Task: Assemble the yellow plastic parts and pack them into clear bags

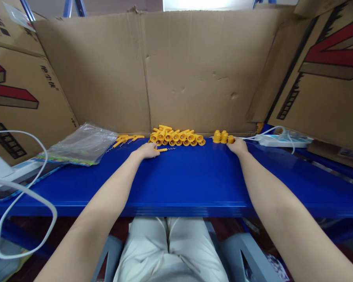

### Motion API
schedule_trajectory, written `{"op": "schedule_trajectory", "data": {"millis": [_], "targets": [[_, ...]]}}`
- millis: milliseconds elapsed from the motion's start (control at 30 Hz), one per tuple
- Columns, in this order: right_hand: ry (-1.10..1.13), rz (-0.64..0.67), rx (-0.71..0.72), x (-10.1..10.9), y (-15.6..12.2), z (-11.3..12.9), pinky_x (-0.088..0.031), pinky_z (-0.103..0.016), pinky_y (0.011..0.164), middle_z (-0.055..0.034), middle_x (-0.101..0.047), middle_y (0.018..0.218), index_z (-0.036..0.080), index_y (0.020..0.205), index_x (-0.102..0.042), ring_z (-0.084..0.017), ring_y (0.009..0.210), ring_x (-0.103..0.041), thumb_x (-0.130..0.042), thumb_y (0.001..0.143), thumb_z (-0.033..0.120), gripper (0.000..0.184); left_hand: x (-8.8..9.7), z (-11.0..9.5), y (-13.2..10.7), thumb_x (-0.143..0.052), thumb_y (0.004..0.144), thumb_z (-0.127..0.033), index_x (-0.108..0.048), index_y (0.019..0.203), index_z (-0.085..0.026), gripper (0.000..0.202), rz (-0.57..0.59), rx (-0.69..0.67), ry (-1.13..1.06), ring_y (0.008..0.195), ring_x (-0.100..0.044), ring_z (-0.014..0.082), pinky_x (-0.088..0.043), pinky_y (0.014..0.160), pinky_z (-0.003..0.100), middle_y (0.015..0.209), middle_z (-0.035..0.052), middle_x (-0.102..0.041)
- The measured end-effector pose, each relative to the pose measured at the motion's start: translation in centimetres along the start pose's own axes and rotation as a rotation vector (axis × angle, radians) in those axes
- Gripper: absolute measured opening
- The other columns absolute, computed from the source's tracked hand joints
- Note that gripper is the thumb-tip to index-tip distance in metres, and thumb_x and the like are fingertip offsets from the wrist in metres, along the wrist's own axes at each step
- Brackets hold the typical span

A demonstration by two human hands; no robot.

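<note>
I record the left hand [148,150] closed on a yellow corkscrew [162,150], which lies low over the blue table [194,180], its metal spiral directed to the right. I find the right hand [239,145] at the far side of the table, fingers touching the rightmost yellow cup [231,139]; I cannot tell whether they are closed on it. The other cups [220,136] stand just beside it, to its left. Between the hands I note a stack [176,136] of yellow pieces, wide open ends facing me, set near the cardboard [194,70]. Loose corkscrews [126,138] lie left of the stack, beside a clear bag [82,145]. At right I log a white power strip [282,141], well apart from the stack.
</note>
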State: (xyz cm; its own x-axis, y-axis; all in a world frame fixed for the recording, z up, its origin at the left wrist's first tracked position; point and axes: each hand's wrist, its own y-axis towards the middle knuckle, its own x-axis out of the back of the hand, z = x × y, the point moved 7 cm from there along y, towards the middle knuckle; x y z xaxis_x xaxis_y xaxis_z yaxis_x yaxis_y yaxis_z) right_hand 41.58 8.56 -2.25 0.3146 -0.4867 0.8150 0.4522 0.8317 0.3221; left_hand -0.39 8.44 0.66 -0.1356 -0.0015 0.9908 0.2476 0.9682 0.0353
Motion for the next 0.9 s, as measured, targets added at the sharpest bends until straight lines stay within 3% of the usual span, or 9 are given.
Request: {"op": "schedule_trajectory", "data": {"millis": [100, 267, 367, 500, 600, 700, 800, 900], "targets": [[-0.018, -0.017, -0.072, 0.4, -0.4, -0.2, -0.046, -0.036, 0.080, -0.0153, -0.066, 0.103, 0.016, 0.100, -0.062, -0.030, 0.100, -0.061, -0.055, 0.078, 0.023, 0.025, -0.1, 0.2, 0.3, -0.054, 0.070, -0.035, -0.059, 0.089, -0.022, 0.023, -0.032, -0.006, -0.034, 0.083, -0.063, 0.0231, -0.045, 0.067, 0.028, 0.086, 0.0046, -0.069], [0.017, -0.161, -0.047, 2.2, -0.9, 1.1, -0.044, -0.035, 0.087, -0.0168, -0.061, 0.112, 0.014, 0.108, -0.056, -0.028, 0.106, -0.057, -0.049, 0.079, 0.017, 0.030, -0.3, 0.8, 0.8, -0.056, 0.069, -0.036, -0.058, 0.091, -0.021, 0.027, -0.072, 0.012, -0.065, 0.088, -0.063, 0.0245, -0.045, 0.069, 0.029, 0.089, 0.0057, -0.069], [0.109, -0.280, 0.018, 3.9, -1.0, 3.0, -0.042, -0.034, 0.090, -0.0159, -0.058, 0.115, 0.015, 0.115, -0.047, -0.026, 0.108, -0.055, -0.049, 0.078, 0.016, 0.037, -0.2, 0.7, 0.8, -0.056, 0.070, -0.036, -0.058, 0.097, -0.021, 0.032, -0.094, 0.007, -0.076, 0.088, -0.063, 0.0252, -0.045, 0.067, 0.029, 0.091, 0.0067, -0.069], [0.207, -0.343, 0.183, 5.3, -1.4, 7.3, -0.041, -0.033, 0.087, -0.0129, -0.058, 0.111, 0.017, 0.112, -0.045, -0.024, 0.103, -0.055, -0.050, 0.078, 0.017, 0.035, 0.1, 0.2, 0.5, -0.057, 0.071, -0.035, -0.056, 0.103, -0.021, 0.036, -0.136, -0.030, -0.063, 0.089, -0.063, 0.0244, -0.044, 0.068, 0.029, 0.094, 0.0069, -0.068], [0.201, -0.319, 0.372, 5.4, -2.8, 11.6, -0.042, -0.032, 0.084, -0.0111, -0.060, 0.108, 0.018, 0.105, -0.050, -0.023, 0.100, -0.056, -0.053, 0.077, 0.018, 0.028, 0.2, 0.0, 0.4, -0.057, 0.071, -0.035, -0.056, 0.103, -0.021, 0.035, -0.156, -0.053, -0.061, 0.085, -0.062, 0.0233, -0.043, 0.066, 0.028, 0.090, 0.0061, -0.068], [0.140, -0.176, 0.497, 4.2, -4.7, 15.0, -0.044, -0.033, 0.079, -0.0091, -0.064, 0.103, 0.019, 0.099, -0.056, -0.023, 0.093, -0.059, -0.061, 0.075, 0.024, 0.025, 0.3, 0.0, 0.5, -0.057, 0.070, -0.035, -0.056, 0.103, -0.020, 0.035, -0.171, -0.073, -0.083, 0.080, -0.062, 0.0216, -0.041, 0.065, 0.027, 0.084, 0.0047, -0.067], [0.034, 0.001, 0.636, 2.3, -6.9, 17.4, -0.045, -0.032, 0.077, -0.0088, -0.066, 0.101, 0.018, 0.098, -0.061, -0.023, 0.090, -0.061, -0.064, 0.076, 0.031, 0.026, 0.2, 0.0, 0.6, -0.058, 0.069, -0.035, -0.056, 0.099, -0.020, 0.034, -0.181, -0.100, -0.089, 0.080, -0.061, 0.0215, -0.040, 0.063, 0.027, 0.083, 0.0046, -0.066], [-0.091, 0.095, 0.752, 0.7, -8.8, 18.7, -0.045, -0.031, 0.077, -0.0095, -0.066, 0.104, 0.018, 0.099, -0.063, -0.023, 0.092, -0.062, -0.062, 0.079, 0.031, 0.024, 0.1, 0.0, 0.7, -0.058, 0.068, -0.035, -0.057, 0.094, -0.021, 0.030, -0.170, -0.121, -0.105, 0.078, -0.060, 0.0209, -0.038, 0.060, 0.026, 0.080, 0.0038, -0.065]]}}
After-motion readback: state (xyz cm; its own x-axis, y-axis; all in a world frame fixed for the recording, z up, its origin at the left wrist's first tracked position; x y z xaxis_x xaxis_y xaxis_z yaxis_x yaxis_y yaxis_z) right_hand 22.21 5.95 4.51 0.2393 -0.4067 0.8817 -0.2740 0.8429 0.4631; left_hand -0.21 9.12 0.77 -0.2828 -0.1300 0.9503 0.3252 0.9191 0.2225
